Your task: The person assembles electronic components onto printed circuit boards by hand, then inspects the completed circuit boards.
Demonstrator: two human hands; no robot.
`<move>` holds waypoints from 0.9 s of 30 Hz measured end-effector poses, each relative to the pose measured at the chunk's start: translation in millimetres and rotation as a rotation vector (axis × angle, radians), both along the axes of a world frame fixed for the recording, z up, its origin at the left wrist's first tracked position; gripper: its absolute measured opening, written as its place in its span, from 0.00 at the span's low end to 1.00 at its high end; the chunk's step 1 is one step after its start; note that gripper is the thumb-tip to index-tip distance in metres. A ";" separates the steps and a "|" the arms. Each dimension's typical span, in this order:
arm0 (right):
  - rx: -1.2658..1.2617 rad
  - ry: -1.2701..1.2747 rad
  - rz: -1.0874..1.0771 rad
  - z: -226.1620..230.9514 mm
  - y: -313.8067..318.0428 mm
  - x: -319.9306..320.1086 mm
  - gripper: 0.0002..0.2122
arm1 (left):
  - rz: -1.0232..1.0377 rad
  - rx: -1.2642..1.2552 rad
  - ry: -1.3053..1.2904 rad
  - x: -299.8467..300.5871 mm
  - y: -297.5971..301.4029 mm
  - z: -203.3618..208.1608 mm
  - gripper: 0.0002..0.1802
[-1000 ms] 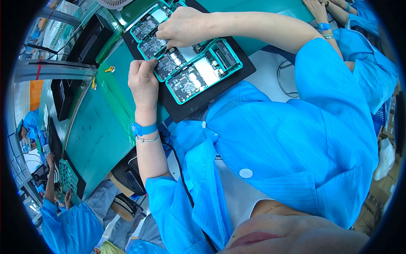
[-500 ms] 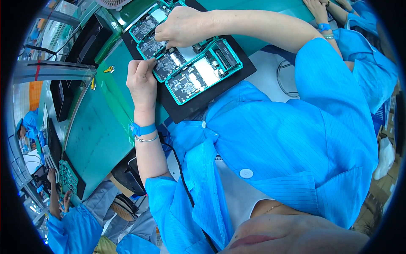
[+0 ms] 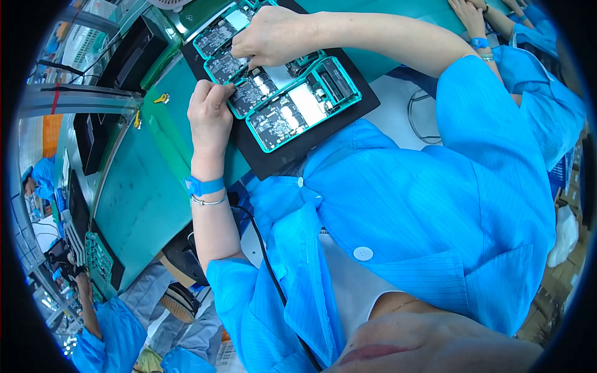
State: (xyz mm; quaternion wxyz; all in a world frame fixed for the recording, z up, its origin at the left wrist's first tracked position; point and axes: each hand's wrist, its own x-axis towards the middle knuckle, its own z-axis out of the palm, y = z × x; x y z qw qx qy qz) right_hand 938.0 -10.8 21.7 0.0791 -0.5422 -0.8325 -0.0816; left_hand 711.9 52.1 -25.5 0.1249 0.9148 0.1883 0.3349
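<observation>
Several opened handheld devices with teal frames (image 3: 303,128) lie in a row on a black mat (image 3: 273,163), their dark circuit boards and silvery panels showing. My right hand (image 3: 273,38) reaches over the middle devices, fingers bent together and pointing down at a board. Whatever sits between those fingertips is too small or hidden to make out. At the left edge of the row my left hand (image 3: 208,117) is closed, its thumb and forefinger pinched at a device's frame by a thin dark piece I cannot identify. A blue band (image 3: 205,186) circles my left wrist.
Two small yellow pieces (image 3: 161,98) lie on the green table mat (image 3: 146,186) to the left. Black bins (image 3: 134,53) stand beyond them. Co-workers' hands (image 3: 467,15) rest at the upper right. Another co-worker sits lower left by a teal tray (image 3: 101,256).
My left hand has tilted slightly, its wrist moving a little left, while staying at the frame's edge. My right hand is nearly unmoved. The lower-left co-worker's arm has shifted.
</observation>
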 end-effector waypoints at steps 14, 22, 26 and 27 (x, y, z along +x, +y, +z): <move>0.069 0.125 -0.086 23.1 42.7 33.0 0.14 | 0.074 -0.114 -0.123 15.8 57.1 33.4 0.03; 0.059 0.100 -0.155 10.9 93.5 37.0 0.13 | 0.120 -0.062 -0.122 35.6 95.0 15.9 0.03; 0.048 0.120 -0.173 9.7 106.1 37.9 0.13 | 0.116 -0.083 -0.147 34.0 105.3 6.0 0.03; 0.049 0.125 -0.167 8.9 108.8 38.1 0.13 | 0.115 -0.081 -0.143 32.9 106.4 6.9 0.03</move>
